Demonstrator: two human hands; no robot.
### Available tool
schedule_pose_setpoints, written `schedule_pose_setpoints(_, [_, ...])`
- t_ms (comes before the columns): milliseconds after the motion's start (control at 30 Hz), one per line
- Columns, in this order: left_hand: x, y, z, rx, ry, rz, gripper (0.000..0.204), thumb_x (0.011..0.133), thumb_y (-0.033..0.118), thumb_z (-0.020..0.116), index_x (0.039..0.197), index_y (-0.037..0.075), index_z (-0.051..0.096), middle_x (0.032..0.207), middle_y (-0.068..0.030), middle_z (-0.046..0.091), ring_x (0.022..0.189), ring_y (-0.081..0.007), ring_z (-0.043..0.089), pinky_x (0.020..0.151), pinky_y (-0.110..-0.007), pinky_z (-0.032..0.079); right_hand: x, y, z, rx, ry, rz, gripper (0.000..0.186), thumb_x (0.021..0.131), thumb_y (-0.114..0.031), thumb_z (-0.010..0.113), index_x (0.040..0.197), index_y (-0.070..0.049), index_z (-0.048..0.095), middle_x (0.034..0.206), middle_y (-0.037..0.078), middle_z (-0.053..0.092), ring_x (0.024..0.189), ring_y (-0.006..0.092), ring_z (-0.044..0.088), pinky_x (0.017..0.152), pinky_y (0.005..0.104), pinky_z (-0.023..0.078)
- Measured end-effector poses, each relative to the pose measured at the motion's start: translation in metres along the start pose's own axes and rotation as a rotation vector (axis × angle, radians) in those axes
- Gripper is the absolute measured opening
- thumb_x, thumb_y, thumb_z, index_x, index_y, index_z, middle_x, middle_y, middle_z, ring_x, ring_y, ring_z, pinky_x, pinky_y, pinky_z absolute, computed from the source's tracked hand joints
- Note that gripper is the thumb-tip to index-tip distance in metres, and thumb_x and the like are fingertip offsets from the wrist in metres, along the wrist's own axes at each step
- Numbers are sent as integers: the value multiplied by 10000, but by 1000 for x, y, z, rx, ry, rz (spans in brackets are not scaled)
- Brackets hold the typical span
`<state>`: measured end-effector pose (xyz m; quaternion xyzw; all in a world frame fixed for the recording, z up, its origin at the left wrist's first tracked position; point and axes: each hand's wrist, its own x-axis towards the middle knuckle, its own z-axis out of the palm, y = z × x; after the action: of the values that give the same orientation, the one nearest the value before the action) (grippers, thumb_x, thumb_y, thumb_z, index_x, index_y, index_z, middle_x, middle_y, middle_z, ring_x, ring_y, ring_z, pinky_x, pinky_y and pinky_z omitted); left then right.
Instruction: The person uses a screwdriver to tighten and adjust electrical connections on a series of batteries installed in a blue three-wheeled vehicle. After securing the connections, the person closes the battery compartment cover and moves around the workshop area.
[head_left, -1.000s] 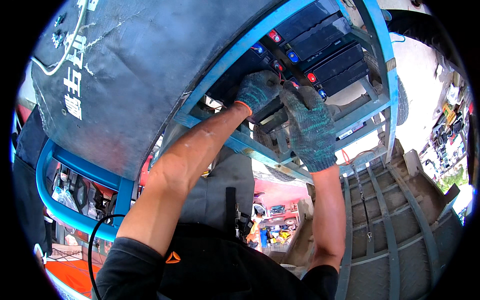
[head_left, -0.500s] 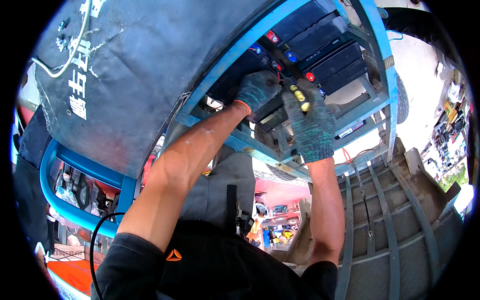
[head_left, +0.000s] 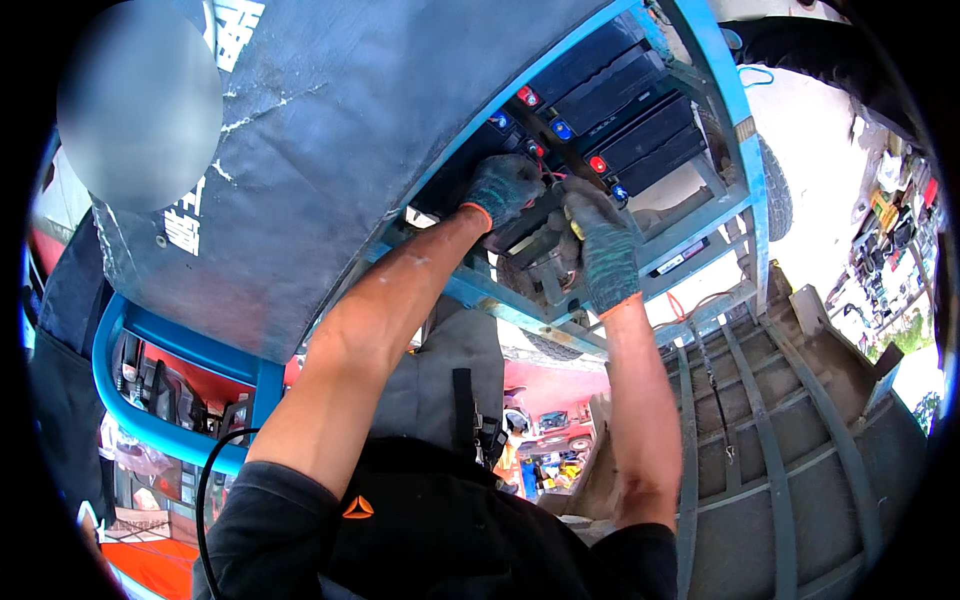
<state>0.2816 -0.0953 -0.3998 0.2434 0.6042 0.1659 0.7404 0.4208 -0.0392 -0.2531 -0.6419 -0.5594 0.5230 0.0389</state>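
My left hand [head_left: 500, 190], in a dark green knit glove with an orange cuff, is closed at the wiring [head_left: 548, 176] between black batteries [head_left: 645, 135] with red and blue terminal caps, in a blue metal frame [head_left: 752, 175]. What its fingertips hold is hidden. Just to its right my right hand [head_left: 605, 245], gloved alike, is closed round a yellow tool [head_left: 576, 228], mostly hidden by the fingers, its tip near the wiring.
A dark cover [head_left: 310, 150] spreads at upper left, partly behind a blurred grey disc. A blue tubular rail [head_left: 140, 420] is at lower left, a slatted metal platform [head_left: 760, 420] at lower right, a wheel [head_left: 775, 190] behind the frame, assorted clutter [head_left: 890, 240] at far right.
The yellow tool, hidden at first, showed in my right hand half a second ago and is now mostly covered. The frame and batteries sit further left in view. A blurred disc appeared at upper left.
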Motion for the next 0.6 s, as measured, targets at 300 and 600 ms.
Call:
schedule_pose_setpoints(300, [5,0,-2,99,31,40,237,851,270,775,984,75,789,876,-120,768,793,-235,738,778,-369,580,9,-6,7,-257,-91,36,277,966,-200,686,1221,-94,666,1086,154,700,835,295,702,715,416,577])
schedule_pose_setpoints(600, [6,3,-1,-117,-18,-86,234,839,191,801,1028,55,789,917,-111,778,771,-166,726,674,-338,594,5,-33,-3,-602,-190,-112,307,913,-137,729,1205,-55,688,1056,168,694,842,304,706,726,419,576])
